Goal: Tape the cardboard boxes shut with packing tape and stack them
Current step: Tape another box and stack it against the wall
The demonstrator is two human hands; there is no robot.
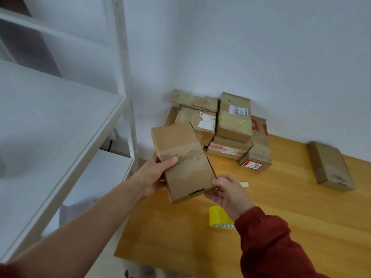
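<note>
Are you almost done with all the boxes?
Partly. Several taped cardboard boxes already sit piled against the white wall. The left hand and right hand hold a brown flat cardboard box above the wooden table; it is not stacked yet. Another brown cardboard box lies alone at the right, and the yellow tape roll rests untouched.

"VIP" on the rear box [203, 103]; shipping labels [239, 110] illegible.

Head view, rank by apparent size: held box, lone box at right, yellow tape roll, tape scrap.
1. held box, though nearer the camera, so its lead is unsure
2. lone box
3. yellow tape roll
4. tape scrap
</note>
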